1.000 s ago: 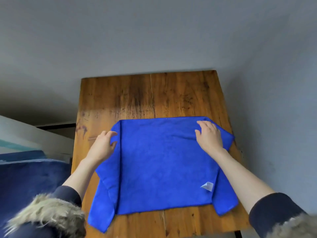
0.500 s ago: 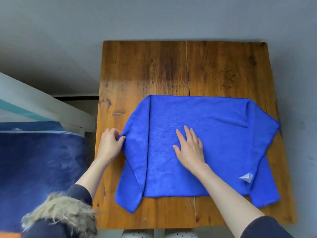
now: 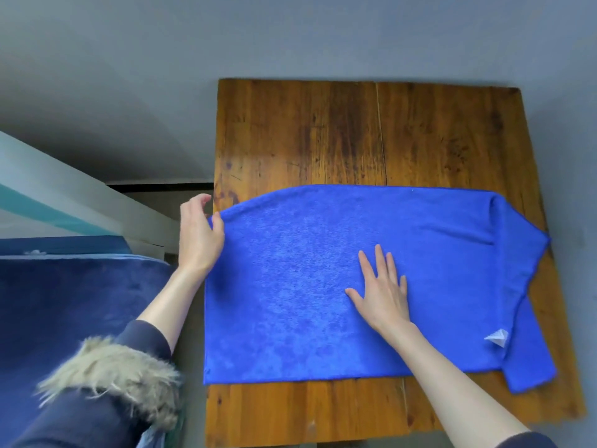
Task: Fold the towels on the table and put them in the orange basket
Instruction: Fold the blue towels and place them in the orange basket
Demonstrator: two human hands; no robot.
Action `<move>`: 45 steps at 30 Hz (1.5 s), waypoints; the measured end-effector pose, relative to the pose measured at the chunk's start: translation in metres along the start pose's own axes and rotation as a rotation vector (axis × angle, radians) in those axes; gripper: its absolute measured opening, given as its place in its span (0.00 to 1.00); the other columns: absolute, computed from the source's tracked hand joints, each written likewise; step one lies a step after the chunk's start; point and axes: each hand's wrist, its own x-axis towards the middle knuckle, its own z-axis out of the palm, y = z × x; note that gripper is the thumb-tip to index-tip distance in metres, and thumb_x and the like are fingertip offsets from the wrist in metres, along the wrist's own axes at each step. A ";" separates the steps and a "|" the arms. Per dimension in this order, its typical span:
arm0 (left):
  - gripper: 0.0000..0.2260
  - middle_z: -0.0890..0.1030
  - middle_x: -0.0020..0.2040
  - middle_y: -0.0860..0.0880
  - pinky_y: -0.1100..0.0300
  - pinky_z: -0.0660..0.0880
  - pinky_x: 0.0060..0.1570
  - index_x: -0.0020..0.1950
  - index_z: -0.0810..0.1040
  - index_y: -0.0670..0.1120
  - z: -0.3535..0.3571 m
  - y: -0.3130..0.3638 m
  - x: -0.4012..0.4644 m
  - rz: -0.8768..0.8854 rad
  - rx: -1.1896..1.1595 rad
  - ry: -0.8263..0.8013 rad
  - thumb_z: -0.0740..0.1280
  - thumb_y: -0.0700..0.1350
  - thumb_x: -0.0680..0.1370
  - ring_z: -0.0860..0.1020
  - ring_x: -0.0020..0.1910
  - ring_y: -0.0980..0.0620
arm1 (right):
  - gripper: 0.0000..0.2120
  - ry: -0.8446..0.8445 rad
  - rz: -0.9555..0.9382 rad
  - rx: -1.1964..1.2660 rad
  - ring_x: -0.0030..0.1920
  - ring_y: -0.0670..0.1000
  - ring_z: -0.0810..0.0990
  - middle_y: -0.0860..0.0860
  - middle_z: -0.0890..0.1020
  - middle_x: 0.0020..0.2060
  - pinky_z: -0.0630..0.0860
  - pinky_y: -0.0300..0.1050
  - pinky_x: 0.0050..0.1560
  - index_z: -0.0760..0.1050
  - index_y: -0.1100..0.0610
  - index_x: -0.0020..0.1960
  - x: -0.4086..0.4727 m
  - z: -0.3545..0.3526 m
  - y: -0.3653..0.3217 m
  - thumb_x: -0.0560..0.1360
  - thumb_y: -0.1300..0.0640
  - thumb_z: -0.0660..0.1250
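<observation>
Blue towel spread flat across the near half of the wooden worktop, its left edge lying along the worktop's left side and hanging slightly past it. Right portion folded over itself — a narrow flap running down the right side, its lower corner reaching toward the worktop's near right corner. Small white label sticking up near the towel's lower right; no writing legible on it, too small to tell.

Left hand at the towel's upper left corner, thumb and fingers curled round the cloth's edge and pinching it just off the worktop's left side. Right hand laid palm down on the middle of the towel, fingers straight and slightly spread, pressing the cloth flat — grasping nothing.

Dark sleeves on both forearms, with a tuft of pale fur trim at lower left. Dark blue bedding beside the worktop on the left, a white and teal frame above it. Grey wall beyond. Orange basket not in view.
</observation>
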 end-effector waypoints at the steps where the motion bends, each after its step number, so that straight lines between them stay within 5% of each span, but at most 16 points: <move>1: 0.16 0.68 0.65 0.42 0.53 0.68 0.61 0.67 0.67 0.43 0.002 -0.001 0.005 -0.008 0.020 -0.022 0.59 0.41 0.79 0.72 0.60 0.45 | 0.36 0.000 -0.001 0.001 0.76 0.53 0.37 0.50 0.37 0.76 0.50 0.61 0.73 0.44 0.48 0.77 -0.001 0.001 -0.004 0.77 0.43 0.60; 5: 0.15 0.71 0.61 0.40 0.48 0.67 0.60 0.64 0.73 0.45 0.004 -0.004 0.033 0.019 0.249 -0.160 0.63 0.48 0.78 0.69 0.60 0.41 | 0.38 0.005 -0.020 0.016 0.75 0.53 0.35 0.49 0.35 0.75 0.49 0.62 0.72 0.43 0.47 0.77 0.000 0.001 -0.020 0.76 0.41 0.61; 9: 0.08 0.73 0.51 0.45 0.51 0.63 0.50 0.50 0.78 0.48 0.004 -0.005 0.035 0.205 0.485 -0.168 0.68 0.51 0.74 0.69 0.53 0.43 | 0.43 -0.016 -0.039 -0.012 0.75 0.53 0.33 0.49 0.33 0.75 0.49 0.65 0.71 0.39 0.44 0.76 0.005 0.001 -0.040 0.73 0.37 0.63; 17: 0.05 0.73 0.49 0.48 0.50 0.72 0.44 0.50 0.74 0.45 0.011 -0.007 -0.005 0.281 0.304 -0.285 0.66 0.45 0.77 0.71 0.51 0.47 | 0.53 -0.151 -0.033 -0.099 0.73 0.59 0.29 0.51 0.26 0.71 0.51 0.69 0.68 0.29 0.43 0.73 0.011 0.004 -0.060 0.68 0.33 0.66; 21: 0.13 0.72 0.49 0.51 0.57 0.69 0.46 0.58 0.70 0.46 0.016 -0.001 -0.001 0.055 0.077 -0.263 0.66 0.46 0.76 0.72 0.48 0.51 | 0.54 -0.164 -0.030 -0.087 0.73 0.58 0.28 0.50 0.25 0.71 0.51 0.69 0.69 0.28 0.42 0.73 0.011 0.003 -0.060 0.67 0.33 0.67; 26: 0.12 0.70 0.50 0.48 0.53 0.70 0.53 0.58 0.74 0.45 0.015 0.010 0.014 0.164 0.353 -0.494 0.66 0.44 0.76 0.70 0.55 0.46 | 0.54 -0.185 -0.024 -0.080 0.72 0.57 0.27 0.50 0.25 0.71 0.50 0.69 0.69 0.28 0.42 0.72 0.011 0.001 -0.060 0.67 0.34 0.67; 29: 0.06 0.70 0.46 0.48 0.53 0.68 0.47 0.51 0.75 0.43 0.009 0.018 0.015 0.289 0.450 -0.396 0.64 0.41 0.75 0.70 0.51 0.44 | 0.53 -0.198 -0.027 -0.089 0.72 0.58 0.27 0.50 0.24 0.70 0.50 0.69 0.69 0.27 0.42 0.72 0.012 0.000 -0.060 0.67 0.33 0.66; 33: 0.08 0.75 0.50 0.41 0.50 0.65 0.45 0.49 0.76 0.40 -0.002 0.024 0.016 0.375 0.434 -0.007 0.63 0.34 0.71 0.70 0.49 0.40 | 0.53 -0.202 -0.030 -0.094 0.72 0.58 0.27 0.50 0.24 0.70 0.50 0.69 0.69 0.27 0.42 0.72 0.012 0.001 -0.060 0.68 0.33 0.66; 36: 0.16 0.74 0.57 0.39 0.47 0.66 0.51 0.57 0.75 0.39 -0.001 0.023 0.011 0.365 0.460 0.097 0.63 0.32 0.70 0.70 0.56 0.37 | 0.53 -0.205 -0.031 -0.089 0.72 0.58 0.26 0.50 0.24 0.70 0.50 0.69 0.69 0.26 0.42 0.72 0.011 0.001 -0.059 0.68 0.33 0.66; 40: 0.19 0.70 0.66 0.36 0.43 0.67 0.59 0.65 0.72 0.38 0.014 0.010 -0.006 0.459 0.525 -0.052 0.65 0.37 0.74 0.69 0.65 0.35 | 0.53 -0.204 -0.038 -0.080 0.72 0.58 0.26 0.48 0.21 0.67 0.49 0.70 0.69 0.26 0.42 0.71 0.011 0.000 -0.060 0.68 0.32 0.65; 45: 0.30 0.46 0.78 0.47 0.44 0.45 0.72 0.77 0.51 0.49 0.034 -0.016 -0.009 0.390 0.662 -0.365 0.55 0.59 0.79 0.44 0.76 0.43 | 0.53 -0.189 -0.045 -0.084 0.72 0.58 0.26 0.47 0.19 0.64 0.49 0.70 0.68 0.26 0.42 0.71 0.012 0.003 -0.058 0.68 0.32 0.65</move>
